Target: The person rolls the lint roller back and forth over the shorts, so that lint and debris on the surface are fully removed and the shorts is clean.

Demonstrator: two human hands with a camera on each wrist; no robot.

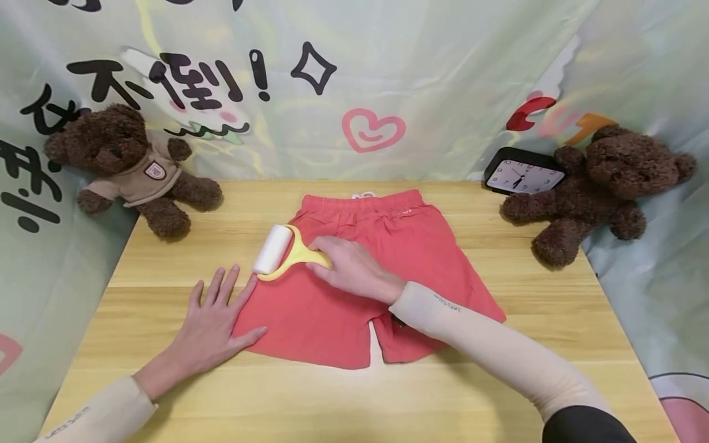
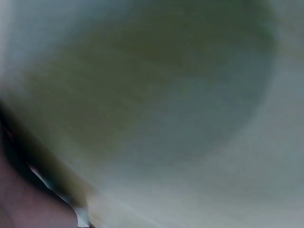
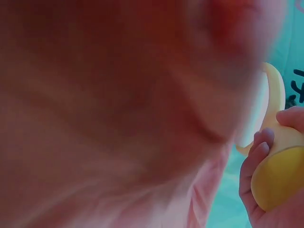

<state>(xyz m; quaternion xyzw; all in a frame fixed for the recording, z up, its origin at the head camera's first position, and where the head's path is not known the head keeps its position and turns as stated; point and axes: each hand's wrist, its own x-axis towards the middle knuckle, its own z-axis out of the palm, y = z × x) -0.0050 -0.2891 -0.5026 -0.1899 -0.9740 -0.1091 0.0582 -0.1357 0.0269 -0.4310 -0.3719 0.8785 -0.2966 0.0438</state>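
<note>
Red shorts lie flat on the wooden table, waistband toward the back wall. My right hand grips the yellow handle of a lint roller. Its white cylinder lies over the left edge of the shorts, just below the waistband. In the right wrist view, fingers curl round the yellow handle, and blurred red cloth fills much of the frame. With fingers spread, my left hand rests at the left leg's outer edge, forefinger tip close to the roller. Only a pale blur shows in the left wrist view.
A brown teddy bear in a beige shirt sits at the back left. Another bear sits at the back right beside a black-framed clock. A printed cloth hangs behind the wooden table.
</note>
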